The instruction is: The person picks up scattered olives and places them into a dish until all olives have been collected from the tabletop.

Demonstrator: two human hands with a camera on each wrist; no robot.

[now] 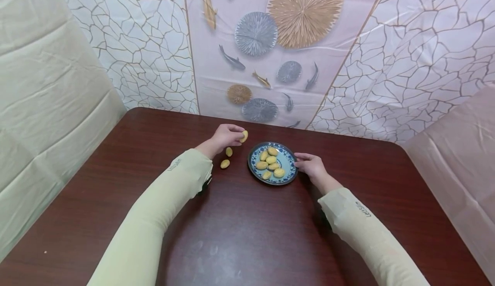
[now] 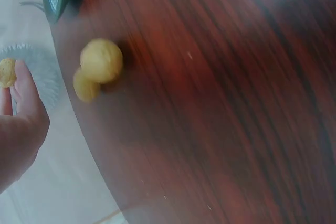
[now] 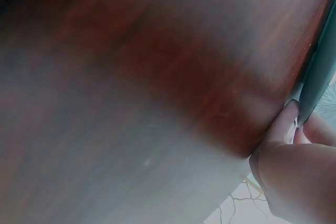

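My left hand (image 1: pixel 225 139) pinches a small yellow oval, potato-like piece (image 1: pixel 244 136) between thumb and fingertips, above the table at the plate's far left. Two more such yellow pieces lie on the wood just below that hand, one nearer (image 1: pixel 225 164) and one farther (image 1: pixel 229 152). On the right, my right hand (image 1: pixel 314 168) grips the rim of a round blue-patterned plate (image 1: pixel 291 157), its thumb and fingers at the edge. Several yellow pieces (image 1: pixel 271 160) sit loosely grouped on the plate. The left wrist view shows the pinched piece (image 2: pixel 7 72) at its left edge.
A dark red-brown wooden table (image 1: pixel 247 226) spreads under both arms. Behind its far edge hangs a patterned cloth (image 1: pixel 255 84) with fish and round leaf shapes. Pale cloth walls (image 1: pixel 46 105) flank the table on both sides.
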